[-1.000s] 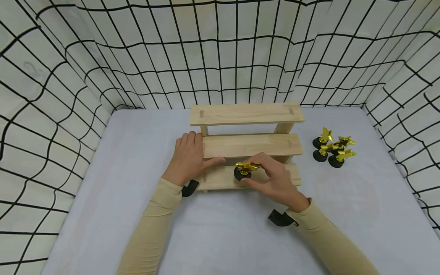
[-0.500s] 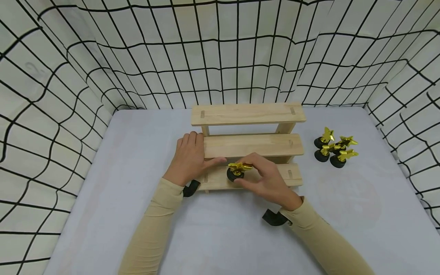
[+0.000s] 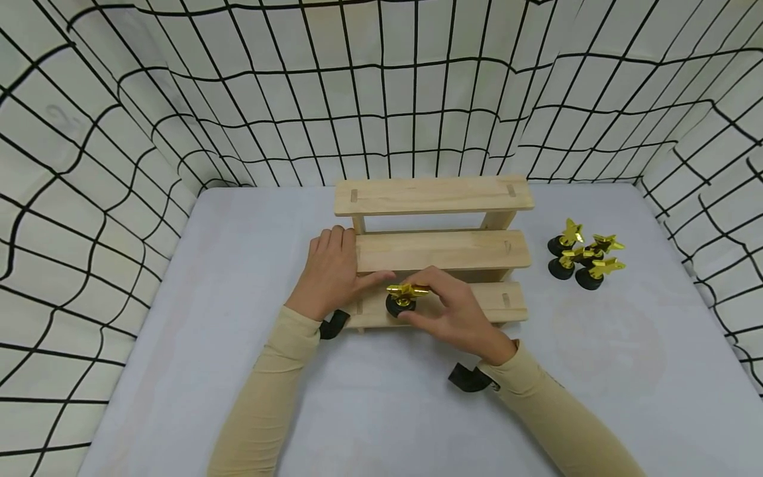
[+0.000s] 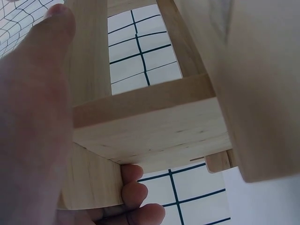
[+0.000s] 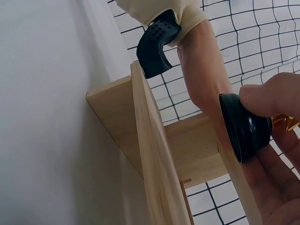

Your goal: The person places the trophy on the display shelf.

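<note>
A three-tier wooden shelf [image 3: 441,250] stands on the white table. My left hand [image 3: 326,273] grips its left side; in the left wrist view the fingertips [image 4: 135,193] curl round an upright while the thumb lies along another wooden part. Between thumb and fingers, my right hand [image 3: 456,311] pinches a small gold star trophy [image 3: 401,303] with a round black base. The trophy is over the left half of the lowest board [image 3: 489,303], close to the left thumb. In the right wrist view, the black base [image 5: 244,129] is seen apart from the board's edge.
Several more gold star trophies [image 3: 589,278] stand in a cluster on the table [image 3: 608,371], right of the shelf. Black wire mesh [image 3: 414,93] in front of white walls surrounds the back and both sides. Black wrist camera mounts [image 3: 469,377] stick out below the cuffs.
My right hand has moved left along the lowest board, carrying the trophy toward the left hand. The left hand keeps its grip on the shelf.
</note>
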A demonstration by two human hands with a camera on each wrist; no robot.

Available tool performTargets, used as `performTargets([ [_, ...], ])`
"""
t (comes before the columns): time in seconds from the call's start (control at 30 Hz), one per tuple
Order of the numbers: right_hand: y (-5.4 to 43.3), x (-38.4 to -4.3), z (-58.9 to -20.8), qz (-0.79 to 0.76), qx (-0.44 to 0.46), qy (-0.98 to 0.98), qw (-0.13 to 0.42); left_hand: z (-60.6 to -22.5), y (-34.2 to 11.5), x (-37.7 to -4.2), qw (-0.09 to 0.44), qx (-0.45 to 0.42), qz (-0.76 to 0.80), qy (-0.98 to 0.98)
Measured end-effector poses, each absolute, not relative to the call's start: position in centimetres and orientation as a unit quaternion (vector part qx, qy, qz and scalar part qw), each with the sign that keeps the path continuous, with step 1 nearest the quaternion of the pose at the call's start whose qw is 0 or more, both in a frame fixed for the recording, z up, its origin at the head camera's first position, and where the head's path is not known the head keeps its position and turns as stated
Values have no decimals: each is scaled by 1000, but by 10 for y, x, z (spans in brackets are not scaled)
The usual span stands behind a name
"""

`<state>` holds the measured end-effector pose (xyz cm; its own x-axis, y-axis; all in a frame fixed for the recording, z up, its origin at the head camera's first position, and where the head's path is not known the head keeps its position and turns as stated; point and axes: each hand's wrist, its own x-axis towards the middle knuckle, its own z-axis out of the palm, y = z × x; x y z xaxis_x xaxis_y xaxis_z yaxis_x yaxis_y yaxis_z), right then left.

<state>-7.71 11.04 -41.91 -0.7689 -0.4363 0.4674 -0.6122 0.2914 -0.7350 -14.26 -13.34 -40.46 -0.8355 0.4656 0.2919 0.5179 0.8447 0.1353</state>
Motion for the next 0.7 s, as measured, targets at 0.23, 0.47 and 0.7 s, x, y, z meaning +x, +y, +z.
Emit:
performTargets([
  [0.23,105,-79,-422,492,333,-800,79,-405,-133,-143,136,-264,-94,-950],
  [0.47,100,-80,-423,488,330,-805,72,-404,-131,-143,141,-261,-102,-950],
  [0.7,94,-82,-426,489,334,-802,71,-406,-133,-143,133,-254,-103,-952],
])
